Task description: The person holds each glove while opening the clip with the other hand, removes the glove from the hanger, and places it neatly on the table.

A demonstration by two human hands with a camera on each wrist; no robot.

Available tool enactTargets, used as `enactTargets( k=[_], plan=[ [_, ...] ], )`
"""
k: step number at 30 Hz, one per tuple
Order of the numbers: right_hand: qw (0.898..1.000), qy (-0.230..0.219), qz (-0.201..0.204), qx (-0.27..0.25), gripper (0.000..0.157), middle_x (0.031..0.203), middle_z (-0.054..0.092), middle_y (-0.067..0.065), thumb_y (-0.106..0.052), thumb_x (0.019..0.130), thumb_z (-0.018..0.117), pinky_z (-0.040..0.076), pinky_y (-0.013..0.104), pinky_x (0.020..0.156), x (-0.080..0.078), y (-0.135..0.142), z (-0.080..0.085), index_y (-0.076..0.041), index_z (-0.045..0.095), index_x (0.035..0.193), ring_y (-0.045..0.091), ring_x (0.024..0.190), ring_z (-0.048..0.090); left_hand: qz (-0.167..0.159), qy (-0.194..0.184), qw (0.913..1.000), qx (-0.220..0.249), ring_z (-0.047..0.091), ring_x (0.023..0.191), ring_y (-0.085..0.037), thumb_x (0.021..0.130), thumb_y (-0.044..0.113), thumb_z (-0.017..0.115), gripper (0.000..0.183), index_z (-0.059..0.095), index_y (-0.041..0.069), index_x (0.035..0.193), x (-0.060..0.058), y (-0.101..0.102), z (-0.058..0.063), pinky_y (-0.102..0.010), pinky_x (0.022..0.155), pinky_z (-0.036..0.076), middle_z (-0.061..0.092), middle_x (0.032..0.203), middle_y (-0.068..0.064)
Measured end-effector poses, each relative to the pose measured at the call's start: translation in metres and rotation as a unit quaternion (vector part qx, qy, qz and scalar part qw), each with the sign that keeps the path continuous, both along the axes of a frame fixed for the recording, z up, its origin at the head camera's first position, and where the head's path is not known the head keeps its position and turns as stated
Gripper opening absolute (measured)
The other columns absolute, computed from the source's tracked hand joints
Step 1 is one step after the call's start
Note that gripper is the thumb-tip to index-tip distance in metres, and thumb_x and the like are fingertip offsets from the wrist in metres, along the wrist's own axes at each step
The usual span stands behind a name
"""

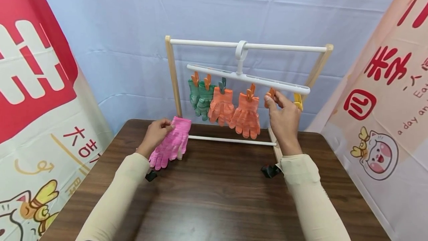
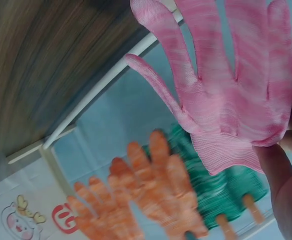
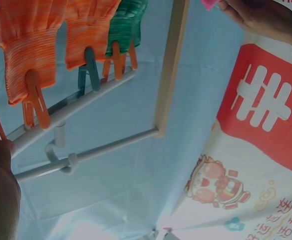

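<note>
My left hand point(image 1: 157, 134) pinches a pink knit glove point(image 1: 172, 140) near its cuff, and the glove's fingers hang down. At the right end of the white hanger point(image 1: 217, 71), my right hand point(image 1: 285, 116) pinches an orange clothespin point(image 1: 270, 96) with nothing hanging from it. Two orange gloves hang to its left: one glove point(image 1: 245, 116) on an orange clip point(image 1: 250, 92), the other glove point(image 1: 221, 107) on a dark green clip point(image 1: 222, 84). Farther left, green gloves point(image 1: 204, 101) hang from orange clips point(image 2: 225, 227). A yellow clip point(image 1: 298, 101) sits beyond my right hand.
The hanger hooks over the white top bar point(image 1: 284, 47) of a wooden-sided rack point(image 1: 173, 77), tilting down to the right. The rack stands on a dark wooden table point(image 1: 207, 192), with black pieces point(image 1: 270, 171) at its feet. Printed cloths point(image 1: 384, 96) hang at both sides.
</note>
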State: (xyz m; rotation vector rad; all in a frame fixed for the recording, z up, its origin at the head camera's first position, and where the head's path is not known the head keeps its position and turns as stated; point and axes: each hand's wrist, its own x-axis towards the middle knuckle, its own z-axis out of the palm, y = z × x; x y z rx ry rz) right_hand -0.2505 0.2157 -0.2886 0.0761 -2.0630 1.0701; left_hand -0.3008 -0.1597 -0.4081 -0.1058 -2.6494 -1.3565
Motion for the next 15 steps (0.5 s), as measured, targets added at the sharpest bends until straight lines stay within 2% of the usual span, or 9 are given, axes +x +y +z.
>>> enactTargets(
  k=[6, 15],
  plan=[
    [1.0, 0.001, 0.004, -0.006, 0.036, 0.096, 0.069, 0.004, -0.036, 0.084, 0.064, 0.044, 0.034, 0.085, -0.001, 0.0, -0.002, -0.013, 0.066, 0.113, 0.012, 0.095, 0.062, 0.022, -0.039, 0.9988, 0.023, 0.048, 0.091, -0.024, 0.092, 0.029, 0.055, 0.024, 0.059, 0.01, 0.106, -0.002, -0.029, -0.005, -0.034, 0.074, 0.039, 0.057, 0.105, -0.01],
    [1.0, -0.005, 0.017, -0.007, 0.041, 0.1, 0.068, 0.003, -0.039, 0.083, 0.064, 0.043, 0.035, 0.088, -0.003, -0.001, -0.004, -0.014, 0.065, 0.115, 0.012, 0.101, 0.06, 0.062, -0.049, 0.9968, -0.004, 0.049, 0.096, -0.027, 0.093, 0.031, 0.053, 0.031, 0.058, 0.007, 0.111, -0.003, -0.073, -0.016, -0.036, 0.077, 0.039, 0.056, 0.112, -0.014]
  ],
)
